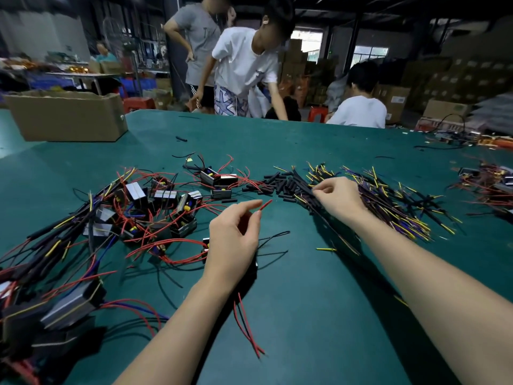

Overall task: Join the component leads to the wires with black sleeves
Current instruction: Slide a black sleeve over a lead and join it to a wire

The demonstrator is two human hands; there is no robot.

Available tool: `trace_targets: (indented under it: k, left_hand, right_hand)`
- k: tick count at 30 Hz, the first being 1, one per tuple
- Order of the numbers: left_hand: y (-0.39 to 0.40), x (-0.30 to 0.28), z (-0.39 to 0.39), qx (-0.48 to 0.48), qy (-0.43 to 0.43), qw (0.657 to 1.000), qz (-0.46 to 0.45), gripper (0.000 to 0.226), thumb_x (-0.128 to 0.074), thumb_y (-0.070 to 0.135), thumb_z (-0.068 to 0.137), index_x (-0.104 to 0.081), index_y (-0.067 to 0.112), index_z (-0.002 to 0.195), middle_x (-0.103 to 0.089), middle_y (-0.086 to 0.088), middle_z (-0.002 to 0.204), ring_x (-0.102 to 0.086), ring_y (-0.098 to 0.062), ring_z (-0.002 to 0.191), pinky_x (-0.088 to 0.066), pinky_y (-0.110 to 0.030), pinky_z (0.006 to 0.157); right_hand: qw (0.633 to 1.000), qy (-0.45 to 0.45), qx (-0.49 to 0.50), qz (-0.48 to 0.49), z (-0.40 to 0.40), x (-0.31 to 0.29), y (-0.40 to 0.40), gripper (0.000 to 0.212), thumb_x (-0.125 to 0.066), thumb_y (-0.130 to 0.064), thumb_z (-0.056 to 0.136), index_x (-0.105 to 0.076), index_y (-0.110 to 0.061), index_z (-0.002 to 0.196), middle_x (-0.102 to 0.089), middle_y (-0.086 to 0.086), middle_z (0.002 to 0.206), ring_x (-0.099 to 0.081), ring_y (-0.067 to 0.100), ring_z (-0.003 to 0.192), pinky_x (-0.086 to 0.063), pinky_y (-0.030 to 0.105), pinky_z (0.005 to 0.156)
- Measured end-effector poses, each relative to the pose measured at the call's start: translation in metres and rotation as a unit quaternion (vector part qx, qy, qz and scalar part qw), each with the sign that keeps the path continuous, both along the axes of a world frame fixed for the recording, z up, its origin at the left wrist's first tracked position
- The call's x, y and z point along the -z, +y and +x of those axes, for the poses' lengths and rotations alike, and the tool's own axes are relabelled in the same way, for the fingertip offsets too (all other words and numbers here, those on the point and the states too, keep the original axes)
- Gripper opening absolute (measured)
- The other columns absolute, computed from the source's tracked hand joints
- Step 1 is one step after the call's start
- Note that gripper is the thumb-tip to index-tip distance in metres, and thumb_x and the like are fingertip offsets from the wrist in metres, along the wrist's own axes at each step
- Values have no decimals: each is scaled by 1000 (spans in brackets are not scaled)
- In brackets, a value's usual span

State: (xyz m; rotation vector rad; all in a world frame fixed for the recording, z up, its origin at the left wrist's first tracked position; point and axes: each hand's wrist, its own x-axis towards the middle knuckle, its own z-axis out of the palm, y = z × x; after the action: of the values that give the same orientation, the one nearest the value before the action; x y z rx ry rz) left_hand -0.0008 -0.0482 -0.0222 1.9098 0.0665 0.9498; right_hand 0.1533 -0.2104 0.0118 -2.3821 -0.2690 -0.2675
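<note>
Just left of the loose heap of short black heat-shrink sleeves (277, 183), the left hand (236, 240) hovers over the desk, thumb and forefinger pinching a thin red component lead (265, 204) so that its bare end sticks out toward the heap; held that way, the tip is free to take a sleeve. A small dark component seems to sit under that palm, though the hand hides most of it. Right of the heap, the right hand (337, 200) dips into the fan of sleeved yellow and purple wires (394, 207), its fingers closed in a pinch on one black-sleeved wire, probably picking out the single piece to mate with the lead. The two hands are near each other but apart, so the join is likely not yet begun.

Far left of the heap lies a tangle of small black-and-silver boxy components with red leads (163, 201), the waiting stock, and a few finished-looking ones trail long wires toward the near edge.

All this rests on a dark green matte desk (319, 315). Well behind the heap, an open brown cardboard box (66, 115) stands at the far left, and beyond the desk edge several people stand or sit among red stools and stacked cartons in a dim workshop.
</note>
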Motion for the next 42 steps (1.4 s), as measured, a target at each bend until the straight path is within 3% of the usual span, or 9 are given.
trace_targets:
  k: [3,8,19,24,27,34,37,39,42]
  left_hand:
    - [3,-4,0,16,10,996,-83,16,-61,6,89,-71,16,96,-62,3,67,-54,-7,60,-47,-23,63]
    - [5,-9,-1,43,6,981,-190,18,-58,6,92,-69,20,92,-66,-1,73,-59,-7,64,-50,-21,66]
    - [5,-6,-1,34,3,983,-181,18,-58,9,92,-69,22,92,-65,6,70,-59,-5,63,-49,-19,66]
    - [7,-8,2,4,-40,966,-255,17,-54,6,94,-65,19,93,-63,1,73,-58,-2,60,-46,-13,58]
    - [9,-8,3,-1,-43,962,-269,14,-54,6,94,-64,14,98,-64,-2,75,-57,1,57,-45,-12,57]
    - [9,-9,1,14,-20,969,-245,12,-58,5,92,-67,12,91,-64,1,73,-57,0,56,-46,-13,57]
    - [9,-11,-1,32,0,971,-236,9,-60,5,91,-68,10,90,-64,1,71,-57,-1,56,-47,-13,58]
    - [9,-12,-3,41,8,974,-223,11,-61,6,90,-69,13,86,-64,1,70,-58,-4,59,-48,-14,60]
    - [6,-13,-5,47,25,986,-161,13,-64,9,88,-70,18,81,-65,6,68,-57,-7,62,-49,-22,66]
  right_hand:
    - [995,-34,-63,-69,7,1,21,14,-62,-21,86,-75,-20,88,-71,2,88,-63,22,90,-52,33,80]
    - [960,-102,-62,-255,16,4,46,26,-55,-30,93,-72,-12,102,-60,10,110,-49,28,114,-48,37,79]
    - [955,-51,-61,-284,29,2,58,24,-52,-21,92,-66,-8,106,-63,13,114,-52,32,113,-51,39,85]
    - [984,-78,-101,-124,26,7,69,15,-60,-31,85,-68,-18,85,-65,2,87,-59,25,92,-49,34,77]
    - [970,-29,-202,-133,18,13,80,21,-70,-42,78,-72,-21,78,-64,-4,73,-60,16,77,-50,32,73]
    - [973,-54,-178,-135,6,16,74,11,-63,-19,82,-72,-13,86,-70,3,89,-61,21,92,-50,35,84]
    - [984,-21,-153,88,-16,7,53,6,-60,-9,87,-66,-5,88,-71,9,82,-67,9,75,-52,22,71]
    - [952,21,-155,263,-38,1,35,4,-58,-2,89,-61,-3,91,-67,12,75,-60,0,53,-44,12,51]
    - [909,37,-134,393,-71,-5,7,15,-56,2,89,-62,-11,83,-59,4,63,-49,4,49,-35,14,49]
